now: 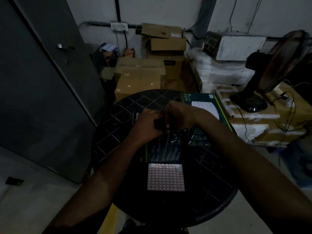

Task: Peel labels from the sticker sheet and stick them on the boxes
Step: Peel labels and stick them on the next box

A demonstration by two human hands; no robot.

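Both hands, left hand (148, 122) and right hand (179, 115), are pinching something small, unidentifiable | sticker sheet (165, 177) is lying nearer the person | step: likely applying label to dark box (168, 147) | next: pressing flat.

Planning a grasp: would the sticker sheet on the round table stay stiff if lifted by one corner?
Probably not. The sticker sheet looks paper-thin and lies flat on the table, so it would likely droop. It seems light and may slide when pushed.
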